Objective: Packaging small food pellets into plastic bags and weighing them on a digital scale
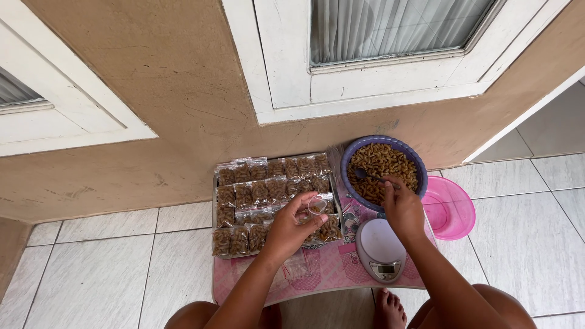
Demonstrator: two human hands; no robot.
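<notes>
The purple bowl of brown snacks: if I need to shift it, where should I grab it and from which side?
Probably the purple bowl's bare left rim, coming from above. The right hand and its spoon occupy the near right edge, the pink bowl crowds the right, and the wall sits close behind. The left hand holds a small clear bag.

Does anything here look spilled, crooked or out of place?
Nothing stands out. The filled packets lie in tidy rows on the tray, the snacks stay inside the purple bowl, and the scale sits flat on the small table.
</notes>
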